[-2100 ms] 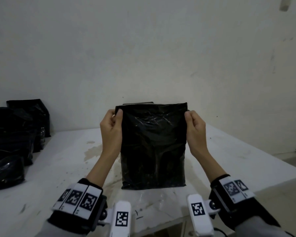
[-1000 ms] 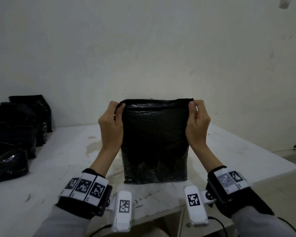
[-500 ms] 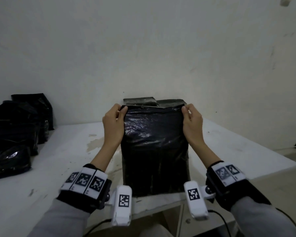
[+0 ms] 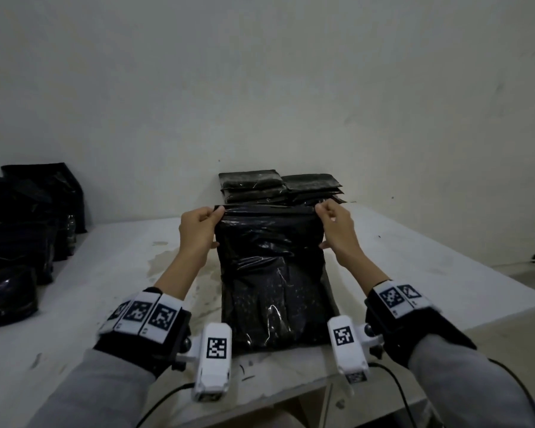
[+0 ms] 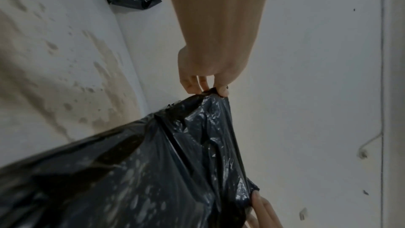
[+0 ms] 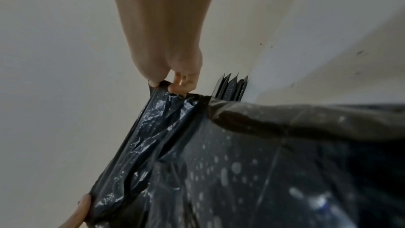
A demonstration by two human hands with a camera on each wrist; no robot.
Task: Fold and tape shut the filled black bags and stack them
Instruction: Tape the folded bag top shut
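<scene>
Black bag (image 4: pixel 272 282) top corners pinched by L hand (image 4: pixel 198 233) & R hand (image 4: pixel 337 230), no readable print

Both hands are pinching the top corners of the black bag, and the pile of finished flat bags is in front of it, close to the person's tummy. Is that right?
Not quite. The left hand and right hand do pinch the top corners of the black bag, but the pile of finished flat bags sits behind it, against the wall, as the head view shows.
</scene>
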